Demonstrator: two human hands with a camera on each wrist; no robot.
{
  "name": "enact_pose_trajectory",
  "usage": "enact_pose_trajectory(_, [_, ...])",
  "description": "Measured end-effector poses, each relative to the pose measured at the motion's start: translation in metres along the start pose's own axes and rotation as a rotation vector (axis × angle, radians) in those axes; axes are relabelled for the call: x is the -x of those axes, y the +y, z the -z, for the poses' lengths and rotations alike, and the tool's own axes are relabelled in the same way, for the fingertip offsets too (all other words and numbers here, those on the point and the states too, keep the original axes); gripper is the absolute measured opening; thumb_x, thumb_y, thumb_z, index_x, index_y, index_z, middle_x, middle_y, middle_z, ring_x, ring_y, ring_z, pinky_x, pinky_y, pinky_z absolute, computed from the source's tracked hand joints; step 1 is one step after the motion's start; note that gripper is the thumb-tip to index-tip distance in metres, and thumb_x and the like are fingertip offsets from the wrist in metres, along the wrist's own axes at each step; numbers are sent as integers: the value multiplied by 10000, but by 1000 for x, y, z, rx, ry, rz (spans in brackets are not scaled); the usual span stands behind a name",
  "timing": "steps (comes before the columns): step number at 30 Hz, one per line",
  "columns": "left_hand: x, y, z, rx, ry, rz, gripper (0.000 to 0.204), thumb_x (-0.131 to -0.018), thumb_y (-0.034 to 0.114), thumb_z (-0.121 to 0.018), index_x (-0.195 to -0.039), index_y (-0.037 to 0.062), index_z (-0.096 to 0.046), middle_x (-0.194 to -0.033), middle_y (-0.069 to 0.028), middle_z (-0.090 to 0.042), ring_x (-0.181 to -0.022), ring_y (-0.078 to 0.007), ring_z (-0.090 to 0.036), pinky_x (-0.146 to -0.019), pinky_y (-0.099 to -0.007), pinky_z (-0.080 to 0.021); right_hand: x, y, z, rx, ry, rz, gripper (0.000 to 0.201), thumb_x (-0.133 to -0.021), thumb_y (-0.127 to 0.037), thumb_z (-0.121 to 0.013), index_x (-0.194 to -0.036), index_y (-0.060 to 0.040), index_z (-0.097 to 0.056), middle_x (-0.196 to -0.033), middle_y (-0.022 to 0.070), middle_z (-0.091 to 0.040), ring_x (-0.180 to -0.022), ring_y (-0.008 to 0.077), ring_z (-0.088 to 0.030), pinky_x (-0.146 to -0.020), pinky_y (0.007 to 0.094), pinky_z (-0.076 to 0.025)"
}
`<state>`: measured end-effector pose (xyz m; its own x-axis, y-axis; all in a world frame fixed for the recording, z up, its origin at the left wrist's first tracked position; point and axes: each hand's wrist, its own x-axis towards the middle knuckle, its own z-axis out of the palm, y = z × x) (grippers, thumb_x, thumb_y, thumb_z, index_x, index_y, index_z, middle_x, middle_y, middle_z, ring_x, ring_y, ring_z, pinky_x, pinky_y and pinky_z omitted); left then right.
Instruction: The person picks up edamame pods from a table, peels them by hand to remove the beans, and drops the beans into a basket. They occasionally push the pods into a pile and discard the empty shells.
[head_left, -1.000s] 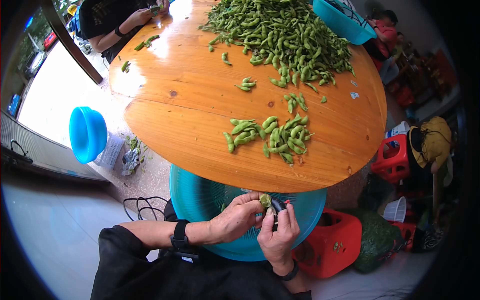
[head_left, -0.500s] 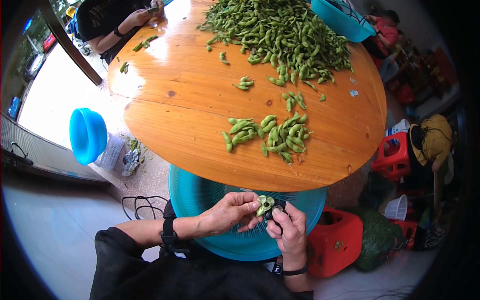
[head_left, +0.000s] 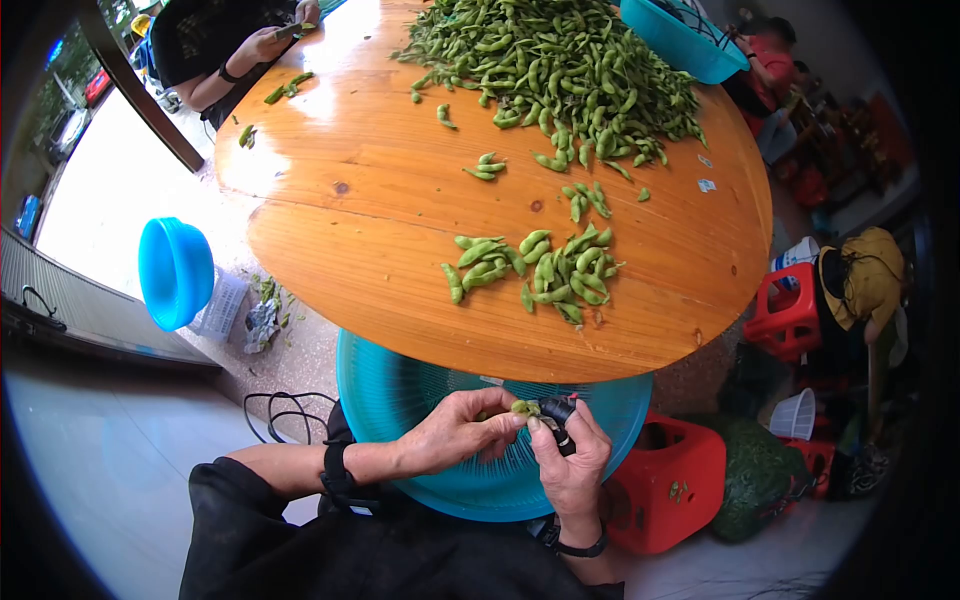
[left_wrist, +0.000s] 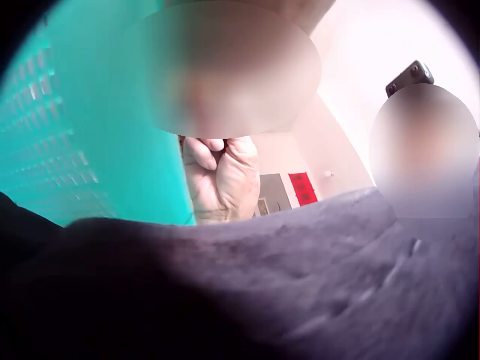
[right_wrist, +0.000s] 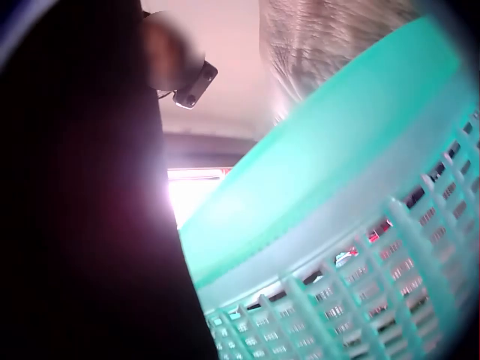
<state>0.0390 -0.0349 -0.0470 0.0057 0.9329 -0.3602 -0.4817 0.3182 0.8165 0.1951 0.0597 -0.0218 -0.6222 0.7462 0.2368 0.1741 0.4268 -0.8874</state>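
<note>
Between the fingertips of my left hand (head_left: pixel 462 432), a green edamame pod (head_left: pixel 524 408) is pinched over the basin. My right hand (head_left: pixel 574 465) holds a small black object (head_left: pixel 556 412) with a red tip right up against the pod; I cannot tell what kind of thing it is. Below both hands stands a large teal slotted basket (head_left: pixel 375 400), partly under the table edge. In the left wrist view a hand (left_wrist: pixel 221 184) shows beside the basket wall (left_wrist: pixel 127 135), its fingertips covered by a blur. The right wrist view shows dark cloth and the basket (right_wrist: pixel 315 180), no hand.
A wooden table (head_left: pixel 380 250) bears a big heap of edamame pods (head_left: pixel 570 70) and small groups nearer me (head_left: pixel 570 275). A red stool (head_left: pixel 670 490) stands at right, blue basins (head_left: pixel 175 272) at left. Another person's hand (head_left: pixel 265 45) works across the table.
A second ago both hands were together at the pod. Half a second ago the pod showed opened side up; now it is turned and held lower in the fingers, the right hand's thumb against it.
</note>
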Motion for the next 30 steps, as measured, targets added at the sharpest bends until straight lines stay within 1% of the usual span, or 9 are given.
enact_pose_trajectory(2, [3, 4, -7, -68, 63, -8, 245, -1019, 251, -575, -1066, 11, -575, -724, 2, -560, -642, -69, -527, -573, -235, -447, 2, 0, -1, -30, 2, -59, 127, -834, -29, -706, -955, 8, -695, -773, 44, -607, -665, 94, -550, -596, 238, -446])
enact_pose_trajectory(6, [4, 3, -5, -331, 75, -59, 264, -1054, 276, -500, -1018, 19, -550, -714, 27, -501, -641, -62, -468, -578, -225, -418, 3, 0, -1, -12, 14, -20, 130, -849, -29, -707, -971, 15, -693, -759, 26, -602, -626, 76, -532, -560, 224, -426])
enact_pose_trajectory(8, [6, 9, -6, -355, 51, -68, 263, -1058, 281, -489, -1000, 29, -539, -726, 29, -499, -645, -60, -459, -575, -221, -411, 7, -1, 0, -271, -39, -359, 122, -878, -33, -687, -986, 24, -693, -743, 9, -593, -581, 57, -505, -511, 208, -391])
enact_pose_trajectory(10, [6, 9, -6, -379, 27, -76, 265, -1063, 286, -478, -981, 40, -529, -738, 31, -497, -650, -59, -450, -572, -217, -404, 3, -6, 1, -388, -47, -433, 121, -890, -32, -674, -994, 28, -688, -724, 0, -578, -557, 48, -482, -485, 203, -365])
enact_pose_trajectory(12, [4, 8, -4, 7, -61, 55, 293, -1072, 317, -447, -961, 58, -527, -772, 29, -506, -665, -64, -460, -568, -211, -401, 2, -5, 3, -505, -50, -506, 120, -901, -31, -661, -1001, 33, -683, -706, -9, -564, -532, 40, -459, -460, 198, -339])
enact_pose_trajectory(14, [3, 16, -3, 20, -71, 110, 306, -1071, 344, -438, -952, 74, -519, -782, 26, -516, -657, -59, -476, -560, -208, -411, 1, 1, 9, -806, -111, -639, 153, -925, -74, -667, -1044, 17, -698, -706, -22, -572, -555, 33, -484, -479, 191, -360])
enact_pose_trajectory(18, [1, 24, -5, 91, -85, 153, 349, -1063, 392, -439, -936, 78, -524, -781, 8, -557, -643, -50, -517, -522, -200, -417, 1, 3, 8, -864, -105, -653, 173, -920, -72, -669, -1063, 24, -690, -686, -22, -565, -546, 31, -463, -474, 194, -348])
enact_pose_trajectory(21, [-3, 18, -5, 173, -92, 150, 322, -1049, 365, -490, -923, 73, -542, -757, 1, -579, -619, -59, -533, -486, -198, -404, 1, -1, 5, -658, -63, -584, 171, -918, -56, -664, -1066, 27, -685, -692, -22, -561, -535, 35, -449, -463, 200, -338])
enact_pose_trajectory(30, [-3, 13, -3, 311, -164, 115, 206, -1042, 233, -524, -959, 48, -562, -814, -52, -650, -625, -104, -561, -485, -222, -401, 0, 4, 9, -841, -64, -664, 159, -910, -37, -660, -1050, 36, -678, -682, -19, -556, -520, 43, -437, -450, 208, -328])
